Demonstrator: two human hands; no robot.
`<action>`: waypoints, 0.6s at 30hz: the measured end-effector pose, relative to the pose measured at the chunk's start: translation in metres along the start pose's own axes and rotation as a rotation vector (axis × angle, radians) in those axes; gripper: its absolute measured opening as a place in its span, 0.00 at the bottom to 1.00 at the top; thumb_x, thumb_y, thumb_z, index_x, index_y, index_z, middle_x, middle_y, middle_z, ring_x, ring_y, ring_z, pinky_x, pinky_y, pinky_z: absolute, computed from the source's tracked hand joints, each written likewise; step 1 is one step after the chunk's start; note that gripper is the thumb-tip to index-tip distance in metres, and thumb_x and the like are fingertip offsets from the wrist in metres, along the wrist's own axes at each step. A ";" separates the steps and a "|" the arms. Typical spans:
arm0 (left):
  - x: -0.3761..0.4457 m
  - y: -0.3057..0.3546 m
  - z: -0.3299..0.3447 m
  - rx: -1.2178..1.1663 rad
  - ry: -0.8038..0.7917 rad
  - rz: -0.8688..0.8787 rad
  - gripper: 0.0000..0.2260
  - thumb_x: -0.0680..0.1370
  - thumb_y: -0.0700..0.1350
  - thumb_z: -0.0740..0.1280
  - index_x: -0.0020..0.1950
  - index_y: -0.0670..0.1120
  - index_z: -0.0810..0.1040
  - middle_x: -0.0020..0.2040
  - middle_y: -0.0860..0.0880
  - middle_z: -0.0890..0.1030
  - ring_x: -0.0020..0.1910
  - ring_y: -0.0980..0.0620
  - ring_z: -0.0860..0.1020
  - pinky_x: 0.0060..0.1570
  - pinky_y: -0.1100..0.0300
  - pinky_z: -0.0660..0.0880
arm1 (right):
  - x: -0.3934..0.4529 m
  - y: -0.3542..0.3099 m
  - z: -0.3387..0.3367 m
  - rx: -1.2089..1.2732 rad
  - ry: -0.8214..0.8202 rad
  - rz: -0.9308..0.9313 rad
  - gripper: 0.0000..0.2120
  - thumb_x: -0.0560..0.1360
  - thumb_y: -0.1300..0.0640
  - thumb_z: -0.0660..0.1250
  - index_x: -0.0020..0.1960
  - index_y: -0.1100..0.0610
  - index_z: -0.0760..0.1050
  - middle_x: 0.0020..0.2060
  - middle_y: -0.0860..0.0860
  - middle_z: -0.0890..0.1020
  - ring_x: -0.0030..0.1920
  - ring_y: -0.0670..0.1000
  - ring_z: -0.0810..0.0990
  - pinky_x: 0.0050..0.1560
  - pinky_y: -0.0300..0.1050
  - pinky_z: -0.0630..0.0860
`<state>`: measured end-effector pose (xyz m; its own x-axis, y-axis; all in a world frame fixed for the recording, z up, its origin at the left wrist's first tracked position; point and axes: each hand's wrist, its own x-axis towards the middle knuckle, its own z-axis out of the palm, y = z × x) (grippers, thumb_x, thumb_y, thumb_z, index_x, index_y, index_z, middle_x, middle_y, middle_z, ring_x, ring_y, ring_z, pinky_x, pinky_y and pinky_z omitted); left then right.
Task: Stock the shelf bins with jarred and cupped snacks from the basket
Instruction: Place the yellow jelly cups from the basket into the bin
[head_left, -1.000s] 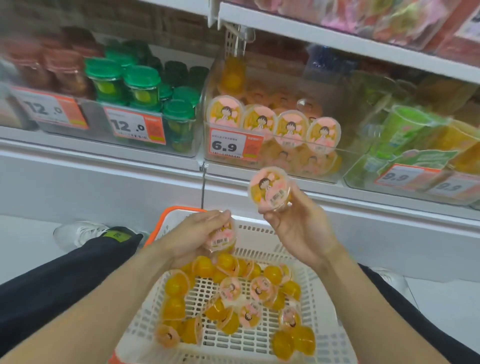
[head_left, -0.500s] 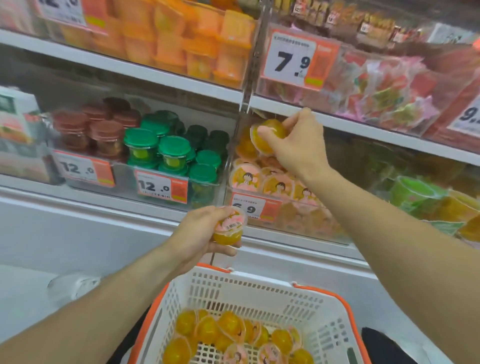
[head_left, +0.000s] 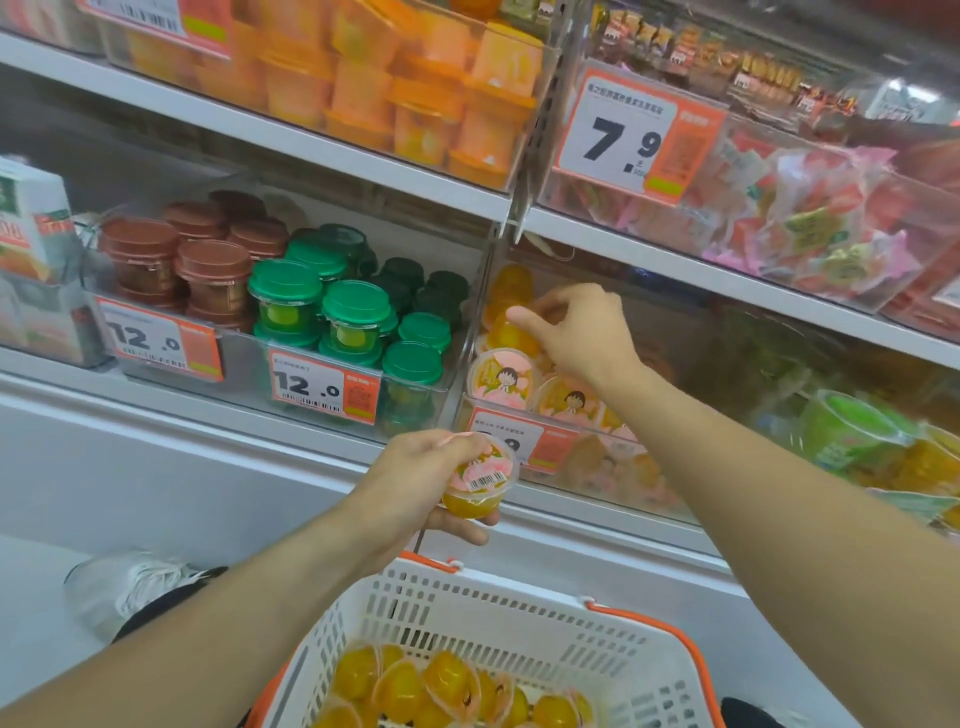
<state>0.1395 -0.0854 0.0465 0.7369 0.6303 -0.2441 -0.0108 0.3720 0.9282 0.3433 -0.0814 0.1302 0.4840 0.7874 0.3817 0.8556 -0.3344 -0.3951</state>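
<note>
The right hand (head_left: 582, 332) reached into the clear bin (head_left: 597, 457), fingers pinching a glossy orange cup (head_left: 511, 335) above the stacked ones. The left hand (head_left: 415, 483) gripped a round, foil-lidded cup (head_left: 480, 480) over the white lattice basket (head_left: 498, 618), where more cups lay.

Right hand (head_left: 576, 332) stretched forward, fingers curled, apparently pinching, left hand (head_left: 415, 483) lower, fingers gripping

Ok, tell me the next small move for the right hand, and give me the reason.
Probably let go of the orange cup and pull the right hand back out. Its fingers pinch that cup deep in the clear bin, above the cups already stacked there, so it looks placed. The left hand holds another cup ready in front of the bin.
</note>
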 end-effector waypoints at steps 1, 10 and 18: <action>0.001 0.001 0.001 -0.008 0.002 -0.004 0.11 0.82 0.47 0.65 0.55 0.40 0.81 0.44 0.37 0.85 0.41 0.39 0.84 0.30 0.54 0.81 | 0.002 -0.001 -0.001 0.010 -0.035 0.007 0.18 0.74 0.40 0.72 0.53 0.53 0.83 0.47 0.49 0.85 0.43 0.48 0.85 0.45 0.41 0.80; 0.000 0.006 0.005 -0.289 0.015 -0.008 0.12 0.80 0.36 0.60 0.61 0.34 0.76 0.52 0.30 0.82 0.47 0.32 0.83 0.32 0.54 0.82 | -0.011 -0.004 -0.016 0.066 0.018 -0.068 0.09 0.80 0.55 0.65 0.53 0.54 0.84 0.43 0.47 0.85 0.44 0.42 0.81 0.51 0.32 0.77; -0.004 0.019 0.027 -0.205 0.027 0.299 0.19 0.73 0.38 0.72 0.62 0.42 0.73 0.53 0.42 0.85 0.52 0.43 0.84 0.47 0.49 0.83 | -0.112 0.004 -0.026 0.635 0.083 0.032 0.04 0.79 0.60 0.67 0.50 0.51 0.78 0.44 0.44 0.84 0.42 0.46 0.83 0.42 0.38 0.79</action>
<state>0.1541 -0.0995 0.0724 0.6625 0.7488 0.0199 -0.3609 0.2957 0.8845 0.2968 -0.1845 0.1078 0.5418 0.7309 0.4150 0.5778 0.0348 -0.8155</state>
